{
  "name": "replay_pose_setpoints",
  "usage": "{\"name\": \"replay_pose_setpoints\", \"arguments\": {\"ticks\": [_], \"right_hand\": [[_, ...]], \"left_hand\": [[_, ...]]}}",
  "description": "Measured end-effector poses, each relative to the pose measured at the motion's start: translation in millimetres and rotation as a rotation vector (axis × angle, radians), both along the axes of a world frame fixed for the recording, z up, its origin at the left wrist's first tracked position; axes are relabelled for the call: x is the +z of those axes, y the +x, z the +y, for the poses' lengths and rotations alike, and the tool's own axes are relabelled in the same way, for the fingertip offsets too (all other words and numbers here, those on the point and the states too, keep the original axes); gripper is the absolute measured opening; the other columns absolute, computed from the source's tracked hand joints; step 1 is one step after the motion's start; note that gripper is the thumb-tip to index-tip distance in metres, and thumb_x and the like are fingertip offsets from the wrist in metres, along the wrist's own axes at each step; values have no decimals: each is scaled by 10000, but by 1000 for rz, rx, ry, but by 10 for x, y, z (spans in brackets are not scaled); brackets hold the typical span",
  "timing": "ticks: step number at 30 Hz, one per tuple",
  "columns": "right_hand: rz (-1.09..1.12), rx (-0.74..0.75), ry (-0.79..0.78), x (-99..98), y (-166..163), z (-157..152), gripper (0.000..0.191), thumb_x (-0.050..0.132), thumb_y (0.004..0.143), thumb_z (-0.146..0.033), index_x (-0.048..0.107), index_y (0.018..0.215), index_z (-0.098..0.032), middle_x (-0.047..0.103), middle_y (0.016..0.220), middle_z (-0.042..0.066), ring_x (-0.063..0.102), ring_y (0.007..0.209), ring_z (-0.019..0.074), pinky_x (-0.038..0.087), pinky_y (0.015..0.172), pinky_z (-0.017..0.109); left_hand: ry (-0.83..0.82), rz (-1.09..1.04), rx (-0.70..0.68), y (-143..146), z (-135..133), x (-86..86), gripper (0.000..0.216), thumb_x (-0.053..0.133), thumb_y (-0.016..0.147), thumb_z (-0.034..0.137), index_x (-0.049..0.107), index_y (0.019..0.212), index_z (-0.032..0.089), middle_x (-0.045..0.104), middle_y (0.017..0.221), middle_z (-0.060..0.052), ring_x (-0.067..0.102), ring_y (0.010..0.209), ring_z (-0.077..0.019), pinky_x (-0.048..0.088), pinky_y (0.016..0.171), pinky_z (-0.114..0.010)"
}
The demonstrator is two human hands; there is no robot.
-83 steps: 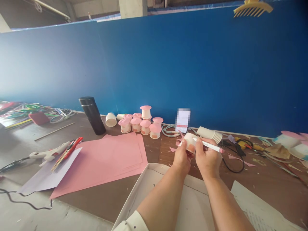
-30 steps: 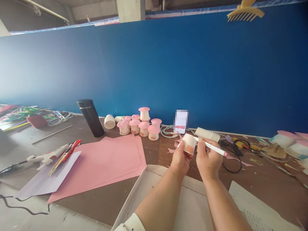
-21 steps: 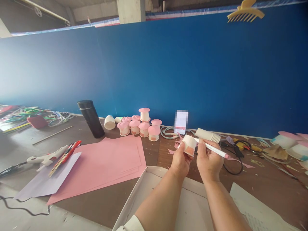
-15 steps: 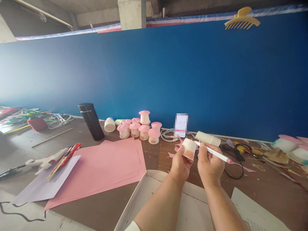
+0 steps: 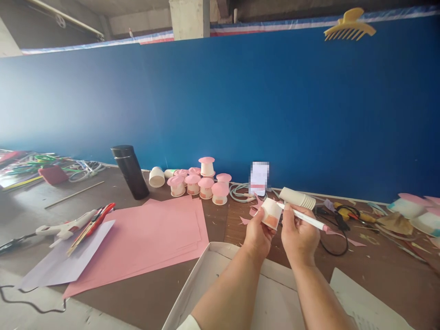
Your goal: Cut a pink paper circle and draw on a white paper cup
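My left hand (image 5: 258, 234) is closed around a white paper cup (image 5: 270, 210), upside down and slightly tilted, with an orange-pink patch coloured near its lower edge. In my right hand (image 5: 299, 236) is a white marker pen (image 5: 307, 217) with a pink end, gripped like a writing tool. The pen's tip is at the right side of the cup; whether it touches the surface I cannot tell. Beyond them stand several white cups with pink paper roofs (image 5: 206, 183). A stack of plain paper cups (image 5: 296, 198) lies on its side behind my right hand.
Pink paper sheets (image 5: 154, 233) lie to the left, near a glue gun (image 5: 65, 227) and a red-handled cutter (image 5: 94, 222). A black bottle (image 5: 129, 172), a phone (image 5: 259, 178) and a single cup (image 5: 156, 177) stand along the blue partition (image 5: 240, 101). A shallow white box (image 5: 213, 261) lies beneath my forearms.
The cup in my left hand has turned or tilted very slightly, and the pen has moved a touch to the left with my right hand. Both grips are unchanged.
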State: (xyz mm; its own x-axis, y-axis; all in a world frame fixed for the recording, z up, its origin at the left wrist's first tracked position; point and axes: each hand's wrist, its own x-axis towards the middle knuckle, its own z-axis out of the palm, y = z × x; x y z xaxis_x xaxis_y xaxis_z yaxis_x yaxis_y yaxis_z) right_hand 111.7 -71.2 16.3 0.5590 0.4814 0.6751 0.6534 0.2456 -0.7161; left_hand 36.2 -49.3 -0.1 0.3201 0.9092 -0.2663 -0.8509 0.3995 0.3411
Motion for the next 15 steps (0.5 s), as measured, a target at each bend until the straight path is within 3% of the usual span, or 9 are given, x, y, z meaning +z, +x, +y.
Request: {"name": "replay_pose_setpoints", "arguments": {"ticks": [15], "right_hand": [[18, -43, -24, 27, -28, -15, 311, 572, 853, -439, 676, 862, -146, 721, 817, 129, 678, 744, 233, 508, 671, 317]], "left_hand": [[8, 24, 0, -11, -22, 41, 245, 680, 814, 289, 669, 991, 120, 675, 858, -82, 559, 603, -111, 356, 467, -199]]}}
